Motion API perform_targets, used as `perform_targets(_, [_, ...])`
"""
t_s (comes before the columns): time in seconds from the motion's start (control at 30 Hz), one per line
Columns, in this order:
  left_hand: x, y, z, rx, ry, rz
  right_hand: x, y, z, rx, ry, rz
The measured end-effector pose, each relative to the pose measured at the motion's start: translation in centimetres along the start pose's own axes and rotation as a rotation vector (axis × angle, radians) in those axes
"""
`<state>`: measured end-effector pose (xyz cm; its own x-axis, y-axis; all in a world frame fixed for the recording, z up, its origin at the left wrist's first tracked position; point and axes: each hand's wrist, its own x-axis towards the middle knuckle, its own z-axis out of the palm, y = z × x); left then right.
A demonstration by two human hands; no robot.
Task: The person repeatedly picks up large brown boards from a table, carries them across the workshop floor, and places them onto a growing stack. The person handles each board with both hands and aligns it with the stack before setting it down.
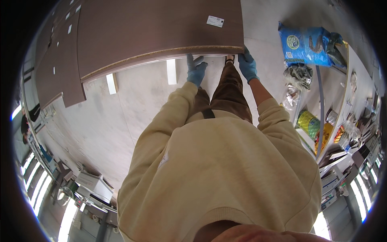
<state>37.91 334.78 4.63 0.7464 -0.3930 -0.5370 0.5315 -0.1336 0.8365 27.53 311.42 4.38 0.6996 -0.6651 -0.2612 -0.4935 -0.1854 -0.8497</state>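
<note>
Left hand [196,71] forward, fingers [190,61] loosely spread, brown panel [161,28] at their tips; right hand [247,65] forward, fingers against panel corner, grip unclear.

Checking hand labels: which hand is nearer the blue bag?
Right. The right hand is at the board's right corner, just left of the bag; the left hand is farther left, at the board's near edge.
</note>
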Motion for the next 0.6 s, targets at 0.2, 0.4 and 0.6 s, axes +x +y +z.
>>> perform_targets(0.2, [1.0, -1.6, -0.4, -0.049, 0.037, -0.044, -0.8, -0.7, 1.0, 0.03, 0.066, 0.116])
perform_targets(0.4, [0.3, 0.7, -0.3, -0.053, -0.035, -0.036, -0.4, -0.6, 0.5, 0.022, 0.065, 0.05])
perform_targets(0.6, [-0.7, 1.9, 0.5, -0.089, -0.101, -0.028, -0.7, 0.4, 1.1, 0.115, 0.102, -0.002])
